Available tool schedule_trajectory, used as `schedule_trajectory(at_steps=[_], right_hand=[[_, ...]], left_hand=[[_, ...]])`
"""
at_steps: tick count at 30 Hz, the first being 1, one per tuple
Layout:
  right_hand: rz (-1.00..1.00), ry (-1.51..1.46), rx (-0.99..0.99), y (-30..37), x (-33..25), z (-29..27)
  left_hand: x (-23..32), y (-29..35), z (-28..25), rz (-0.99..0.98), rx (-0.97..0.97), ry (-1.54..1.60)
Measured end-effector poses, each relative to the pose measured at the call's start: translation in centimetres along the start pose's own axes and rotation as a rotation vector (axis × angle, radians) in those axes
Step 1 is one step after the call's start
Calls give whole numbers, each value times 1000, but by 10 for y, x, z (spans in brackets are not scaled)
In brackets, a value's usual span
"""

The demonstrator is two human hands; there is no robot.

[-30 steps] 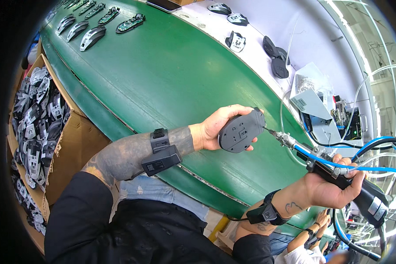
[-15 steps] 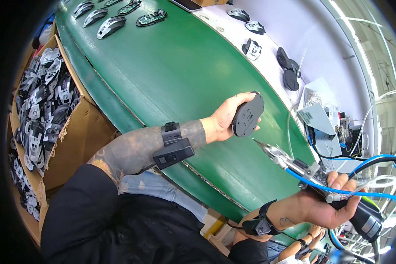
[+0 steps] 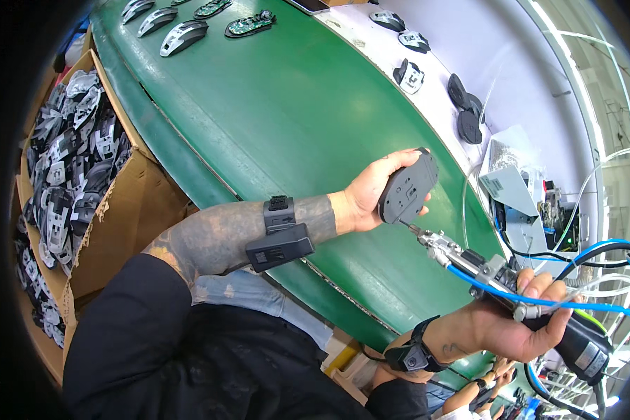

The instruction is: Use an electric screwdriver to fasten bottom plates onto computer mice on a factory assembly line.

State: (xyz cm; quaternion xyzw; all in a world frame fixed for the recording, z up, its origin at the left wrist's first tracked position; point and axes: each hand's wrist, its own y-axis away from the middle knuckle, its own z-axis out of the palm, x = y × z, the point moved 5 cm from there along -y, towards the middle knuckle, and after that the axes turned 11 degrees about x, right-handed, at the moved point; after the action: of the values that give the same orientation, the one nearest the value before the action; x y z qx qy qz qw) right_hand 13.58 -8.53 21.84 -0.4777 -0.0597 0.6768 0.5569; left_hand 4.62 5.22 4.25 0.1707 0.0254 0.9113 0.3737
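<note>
My left hand (image 3: 367, 196) is closed around a dark computer mouse (image 3: 409, 187), held above the green belt with its flat underside facing up. Fingertips show past the mouse's far edge. My right hand (image 3: 528, 325) is wrapped around a powered screwdriver (image 3: 586, 348), which has a metal screw-feeding nose (image 3: 444, 246) and a blue hose. The driver's thin tip meets the lower end of the mouse's underside; whether a screw sits there is too small to tell.
A cardboard box (image 3: 129, 192) full of mouse shells stands at left. Mouse parts (image 3: 183, 38) and green circuit-board bases (image 3: 250, 25) lie on the belt's far end. More mice (image 3: 469, 127) rest on the white ledge, near a metal device (image 3: 511, 185). Another person's hands (image 3: 493, 378) show at lower right.
The driver's tip has come from just short of the mouse to its lower end. My left hand has shifted the mouse slightly right and tilted it a little.
</note>
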Motion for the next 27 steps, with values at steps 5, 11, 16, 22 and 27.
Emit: schedule_trajectory(at_steps=[5,11,16,22,27], right_hand=[[-19,40,52,-7,-6,-10],[-46,-85,-72,-7,-22,-14],[-20,16,-45,3,-9,-4],[-6,-22,-87,2,-10,-5],[55,-82,-118,4,-3,0]], left_hand=[[7,-10,-26,125,333,-234],[-8,-6,-22,-1,217,-153],[-22,2,-16,-65,147,-143],[-21,-1,-14,-67,114,-114],[-16,5,-11,-46,77,-69]])
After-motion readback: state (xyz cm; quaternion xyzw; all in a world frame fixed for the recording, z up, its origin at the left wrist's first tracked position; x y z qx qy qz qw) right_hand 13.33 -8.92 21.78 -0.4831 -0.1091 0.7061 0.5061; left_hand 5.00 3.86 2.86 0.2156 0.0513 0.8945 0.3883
